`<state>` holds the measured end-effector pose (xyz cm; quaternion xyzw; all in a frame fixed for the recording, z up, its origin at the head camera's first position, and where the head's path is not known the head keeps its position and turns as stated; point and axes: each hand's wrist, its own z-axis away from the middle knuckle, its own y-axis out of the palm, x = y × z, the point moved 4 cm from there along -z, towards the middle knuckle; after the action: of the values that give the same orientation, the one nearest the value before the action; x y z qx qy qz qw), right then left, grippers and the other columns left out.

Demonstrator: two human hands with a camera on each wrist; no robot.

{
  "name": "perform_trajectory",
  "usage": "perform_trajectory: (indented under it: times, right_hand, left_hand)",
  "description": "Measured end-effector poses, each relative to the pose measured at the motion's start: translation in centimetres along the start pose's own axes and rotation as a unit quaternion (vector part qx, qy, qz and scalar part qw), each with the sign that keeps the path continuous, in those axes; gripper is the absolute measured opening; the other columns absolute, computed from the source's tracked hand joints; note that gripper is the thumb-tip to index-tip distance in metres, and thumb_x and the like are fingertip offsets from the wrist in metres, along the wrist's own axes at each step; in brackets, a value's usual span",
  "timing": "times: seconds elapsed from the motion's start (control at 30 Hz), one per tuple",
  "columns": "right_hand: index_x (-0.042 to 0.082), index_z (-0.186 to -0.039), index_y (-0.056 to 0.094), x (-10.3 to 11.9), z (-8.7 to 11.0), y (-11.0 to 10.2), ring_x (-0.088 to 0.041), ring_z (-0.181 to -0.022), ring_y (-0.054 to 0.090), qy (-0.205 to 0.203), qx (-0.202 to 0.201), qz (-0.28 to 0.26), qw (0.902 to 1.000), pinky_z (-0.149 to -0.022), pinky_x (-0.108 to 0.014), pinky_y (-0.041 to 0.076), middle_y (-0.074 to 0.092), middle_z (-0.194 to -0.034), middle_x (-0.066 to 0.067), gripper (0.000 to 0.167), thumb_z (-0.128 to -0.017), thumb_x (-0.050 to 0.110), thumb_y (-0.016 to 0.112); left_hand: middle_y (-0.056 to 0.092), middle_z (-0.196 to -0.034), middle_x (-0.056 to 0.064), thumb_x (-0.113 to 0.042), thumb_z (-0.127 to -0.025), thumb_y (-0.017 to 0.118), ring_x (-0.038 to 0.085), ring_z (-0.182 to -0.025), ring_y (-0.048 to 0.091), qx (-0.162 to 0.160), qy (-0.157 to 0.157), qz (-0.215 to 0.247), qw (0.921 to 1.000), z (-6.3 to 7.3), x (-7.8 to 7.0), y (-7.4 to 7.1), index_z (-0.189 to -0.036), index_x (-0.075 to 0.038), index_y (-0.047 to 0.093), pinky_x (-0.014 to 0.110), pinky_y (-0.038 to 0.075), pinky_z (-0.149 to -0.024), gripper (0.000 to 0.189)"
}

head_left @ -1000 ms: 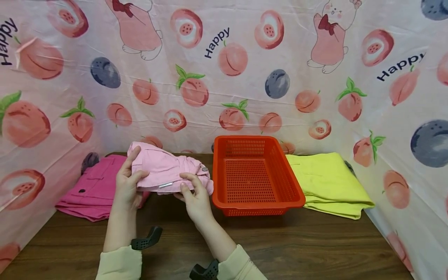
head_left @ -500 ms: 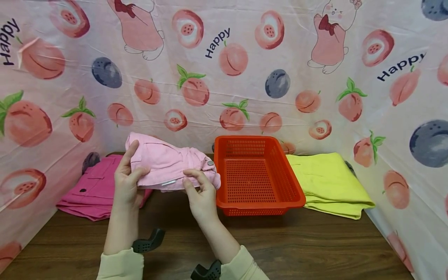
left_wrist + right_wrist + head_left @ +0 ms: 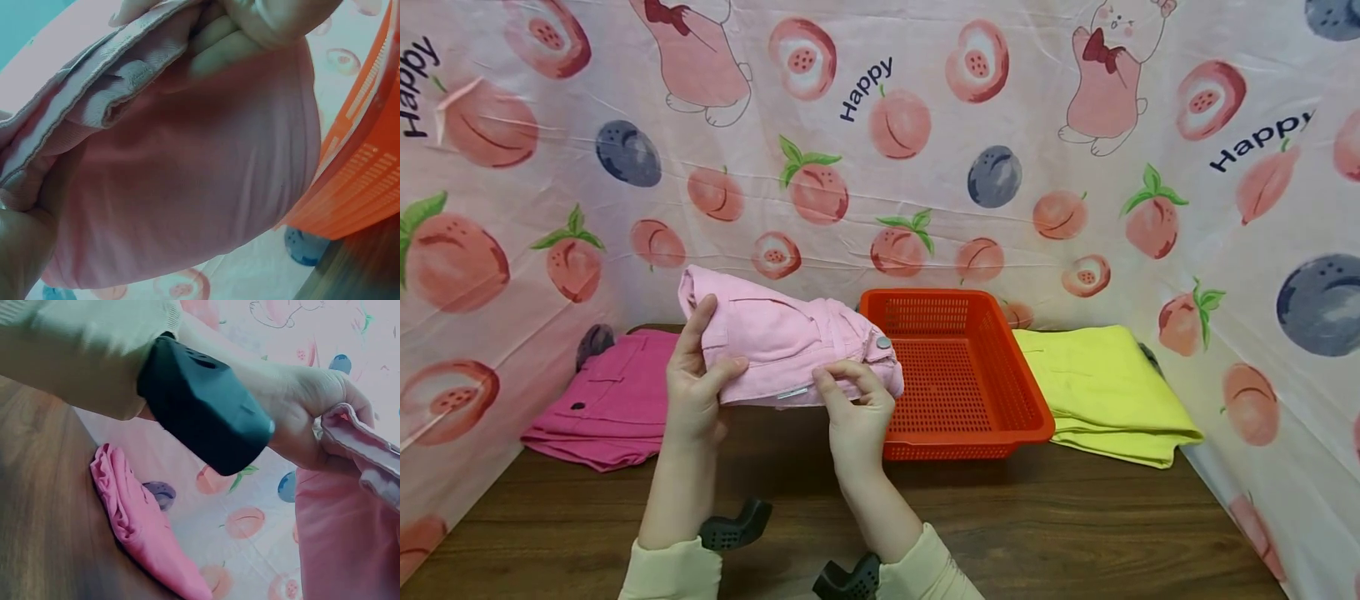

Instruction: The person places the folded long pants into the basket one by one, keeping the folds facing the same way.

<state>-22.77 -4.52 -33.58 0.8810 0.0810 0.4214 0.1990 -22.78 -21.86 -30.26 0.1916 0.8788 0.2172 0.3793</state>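
Folded light pink pants (image 3: pixel 775 333) with a metal button are held up in the air between both hands, waistband edge toward me. My left hand (image 3: pixel 696 379) grips their left end, thumb on top and fingers behind. Nearer the button end, my right hand (image 3: pixel 861 417) pinches the lower edge. From below, the left wrist view shows the layered edge and broad underside of the pants (image 3: pixel 181 181). The right end of the pants overlaps the left rim of a red-orange plastic basket (image 3: pixel 1033 437) in the head view.
Folded magenta pants (image 3: pixel 602 400) lie at the table's left, partly behind my left hand. To the basket's right lies a folded bright yellow garment (image 3: pixel 1105 392). A fruit-print cloth (image 3: pixel 955 183) hangs behind the brown wooden table (image 3: pixel 1037 533).
Both hands have lifted the light pink pants higher and shifted them to the right, so their end now overlaps the basket. The basket and the other folded garments stay in place.
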Motion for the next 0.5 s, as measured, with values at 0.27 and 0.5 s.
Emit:
perform_trajectory:
  times: [0.27,0.5]
  right_hand:
    - [-0.007,-0.078,0.066,0.8,-1.0,-1.0,-0.011,-0.069,0.056,0.004,-0.05,-0.011,0.9987,-0.059,-0.019,0.046,0.064,-0.075,-0.003,0.01,-0.077,-0.004,0.076]
    - [-0.007,-0.078,0.067,1.4,-2.0,-2.1,-0.012,-0.07,0.058,-0.019,-0.04,-0.014,0.9989,-0.061,-0.02,0.048,0.065,-0.075,-0.004,0.007,-0.076,-0.007,0.074]
  left_hand:
    - [0.032,-0.141,0.013,0.034,-0.074,0.037,0.022,-0.111,0.044,0.035,-0.006,0.009,0.9993,0.1,0.8,1.2,-0.151,-0.022,0.031,0.026,0.05,-0.08,0.095]
    - [0.011,-0.157,0.002,0.027,-0.08,0.035,0.02,-0.117,0.044,0.017,-0.064,0.032,0.9973,0.1,1.6,1.5,-0.155,-0.027,0.001,0.026,0.051,-0.081,0.098]
